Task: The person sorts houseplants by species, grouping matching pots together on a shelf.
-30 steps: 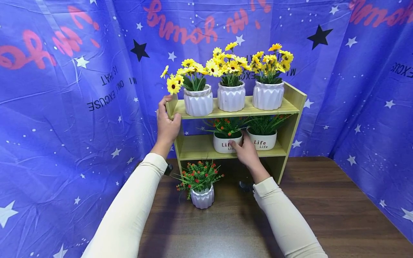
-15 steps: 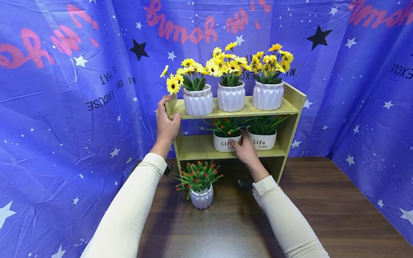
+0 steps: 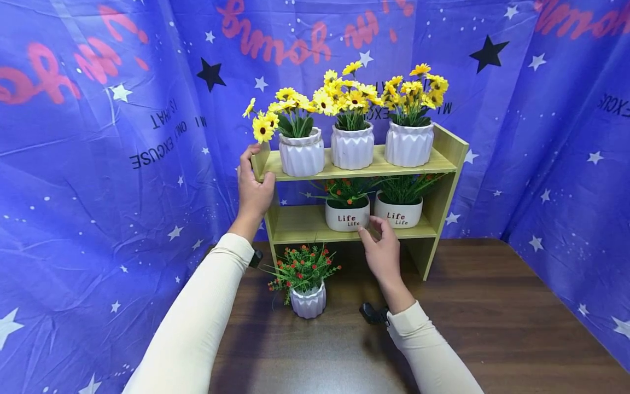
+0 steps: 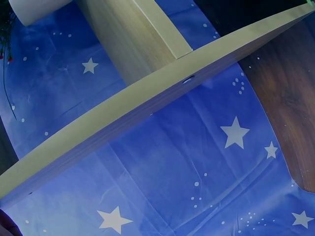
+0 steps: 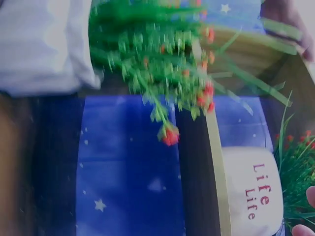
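Note:
My left hand (image 3: pixel 253 191) grips the upper left corner of a wooden shelf (image 3: pixel 315 238), thumb in front and fingers around the side panel. On the middle board sits a white oval flower pot (image 3: pixel 339 223) marked "Life", holding grass and small red flowers. My right hand (image 3: pixel 385 256) is just in front of its right end, thumb and forefinger apart with nothing between them. Another oval pot (image 3: pixel 400 214) with green grass stands right of it. In the right wrist view, the "Life" lettering on the first pot (image 5: pixel 248 182) shows sideways, with fingertips (image 5: pixel 302 230) at the right edge.
Three white fluted pots with yellow flowers, including the middle pot (image 3: pixel 352 148), line the top board. A fluted pot with red flowers (image 3: pixel 308 302) stands on the brown table (image 3: pixel 492 317) before the shelf's left side. Blue star-printed cloth (image 3: pixel 162 219) hangs behind and at both sides.
My right hand has let go of the left oval pot and drawn back toward me, slightly down and right. The pot stays on the middle board. My left hand keeps its hold on the shelf.

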`<state>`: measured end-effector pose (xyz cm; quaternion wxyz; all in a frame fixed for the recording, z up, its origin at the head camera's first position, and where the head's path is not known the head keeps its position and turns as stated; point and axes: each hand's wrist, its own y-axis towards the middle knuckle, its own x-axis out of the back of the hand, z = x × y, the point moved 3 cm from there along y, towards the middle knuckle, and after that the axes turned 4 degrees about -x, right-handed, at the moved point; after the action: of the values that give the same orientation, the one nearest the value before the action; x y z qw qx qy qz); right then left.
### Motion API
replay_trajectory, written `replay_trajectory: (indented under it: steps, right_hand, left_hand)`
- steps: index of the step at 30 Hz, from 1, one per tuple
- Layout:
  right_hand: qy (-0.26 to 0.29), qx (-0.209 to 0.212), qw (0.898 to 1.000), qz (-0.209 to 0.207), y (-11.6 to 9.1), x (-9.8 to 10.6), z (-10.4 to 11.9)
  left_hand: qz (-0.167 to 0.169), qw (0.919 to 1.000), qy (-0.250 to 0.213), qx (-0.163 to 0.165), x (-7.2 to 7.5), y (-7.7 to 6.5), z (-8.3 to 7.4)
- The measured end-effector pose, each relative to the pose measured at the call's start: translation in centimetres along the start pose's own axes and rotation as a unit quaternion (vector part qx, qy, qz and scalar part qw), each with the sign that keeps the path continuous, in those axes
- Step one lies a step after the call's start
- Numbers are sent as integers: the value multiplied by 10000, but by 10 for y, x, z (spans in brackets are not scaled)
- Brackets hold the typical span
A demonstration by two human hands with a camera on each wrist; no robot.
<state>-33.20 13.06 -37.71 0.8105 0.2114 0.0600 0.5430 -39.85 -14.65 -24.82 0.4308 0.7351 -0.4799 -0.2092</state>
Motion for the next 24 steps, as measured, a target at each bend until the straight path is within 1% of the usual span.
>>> replay_trajectory:
  steps: [5,10,13,18,21,24]
  right_hand:
    - [228,-252,9994,48,-25,0,-7]
    - [271,-491,9984,119,-49,-8,-22]
    - [119,-453,9988,167,-63,-17,-32]
    - [-249,-276,9983,445,-85,-35,-49]
    - [-216,-320,9977,552,-95,-45,-57]
    - [-110,-481,9964,682,-105,-53,-62]
  left_hand:
    - [51,9998,-30,176,1,1,-2]
    - [99,9996,-11,270,1,0,-3]
    - [99,9996,-34,270,1,0,-2]
    - [79,9997,-44,232,2,0,-1]
    - [101,9996,-15,254,1,0,-2]
    - [126,9996,-28,256,1,0,-3]
